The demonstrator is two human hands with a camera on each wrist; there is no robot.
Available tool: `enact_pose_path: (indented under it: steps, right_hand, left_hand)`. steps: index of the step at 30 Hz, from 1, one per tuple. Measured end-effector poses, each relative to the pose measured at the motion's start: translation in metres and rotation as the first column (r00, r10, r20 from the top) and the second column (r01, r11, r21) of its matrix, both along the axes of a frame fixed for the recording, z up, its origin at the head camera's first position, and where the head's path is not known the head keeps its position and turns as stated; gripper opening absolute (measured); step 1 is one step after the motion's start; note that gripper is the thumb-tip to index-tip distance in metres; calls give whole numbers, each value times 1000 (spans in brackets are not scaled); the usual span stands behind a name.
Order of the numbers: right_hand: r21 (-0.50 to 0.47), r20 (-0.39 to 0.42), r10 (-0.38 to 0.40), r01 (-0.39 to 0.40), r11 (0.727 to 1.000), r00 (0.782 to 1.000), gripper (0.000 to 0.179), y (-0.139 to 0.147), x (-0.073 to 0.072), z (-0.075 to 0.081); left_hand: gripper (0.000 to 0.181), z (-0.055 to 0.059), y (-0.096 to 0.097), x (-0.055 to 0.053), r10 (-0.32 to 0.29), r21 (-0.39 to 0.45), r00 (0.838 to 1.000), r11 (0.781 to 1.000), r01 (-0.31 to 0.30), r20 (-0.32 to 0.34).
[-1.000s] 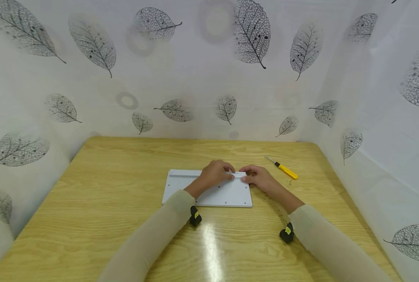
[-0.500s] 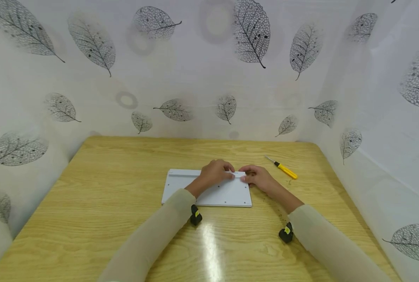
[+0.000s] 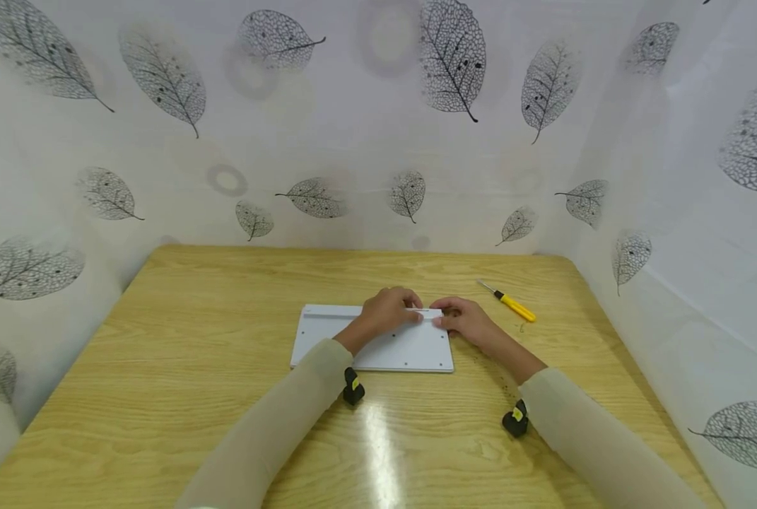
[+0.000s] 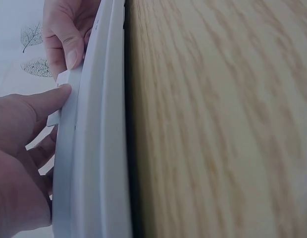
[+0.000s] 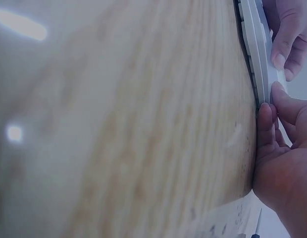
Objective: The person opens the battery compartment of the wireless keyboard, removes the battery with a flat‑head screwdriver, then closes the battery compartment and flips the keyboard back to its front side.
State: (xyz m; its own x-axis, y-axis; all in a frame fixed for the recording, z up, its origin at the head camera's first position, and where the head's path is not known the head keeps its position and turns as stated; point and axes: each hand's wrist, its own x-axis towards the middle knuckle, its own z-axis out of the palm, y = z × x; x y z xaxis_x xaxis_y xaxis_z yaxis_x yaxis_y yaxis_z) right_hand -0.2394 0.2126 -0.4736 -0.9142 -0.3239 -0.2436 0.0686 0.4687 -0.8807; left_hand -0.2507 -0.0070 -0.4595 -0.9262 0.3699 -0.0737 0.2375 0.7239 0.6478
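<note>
A white keyboard (image 3: 378, 357) lies face down, its screw-dotted back up and a raised ridge (image 3: 330, 316) along the far edge. In the right wrist view the keys (image 5: 248, 47) show on its underside. My left hand (image 3: 384, 312) reaches over the back and pinches the ridge right of its middle, thumb on the near side, fingers behind. A small white flap (image 4: 54, 118) sticks out by that thumb in the left wrist view. My right hand (image 3: 470, 323) grips the far right corner, thumb on top and fingers round the edge. The two hands' fingertips are close together.
A yellow-handled screwdriver (image 3: 517, 307) lies to the right of the keyboard, tip pointing away to the left. Small dark specks mark the wooden table (image 3: 162, 396) by the right forearm. A leaf-patterned curtain (image 3: 359, 141) hangs behind and at both sides.
</note>
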Motion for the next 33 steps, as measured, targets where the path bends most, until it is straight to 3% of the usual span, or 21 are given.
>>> enact_pose_path:
  steps: [5,7,12,24,33]
  right_hand:
    - [1,-3,14,-14,1000,1000,39,-8,12,23]
    - [-6,-8,11,-11,1000,1000,39,-7,12,20]
    - [-5,-24,-4,4,1000,1000,41,-1,0,-3]
    - [6,-25,4,-4,1000,1000,41,0,-3,-6]
    - [-15,-31,26,-26,1000,999,37,-9,15,26]
  left_hand:
    - [11,1,1,2,8,8,1000,1000,-8,2]
    - [11,1,0,3,7,5,1000,1000,-7,4]
    - [11,1,-1,2,-6,2,1000,1000,6,6]
    - [19,-2,-1,-1,-15,-9,1000,1000,16,26]
    - [16,0,-2,0,-21,6,999,1000,20,25]
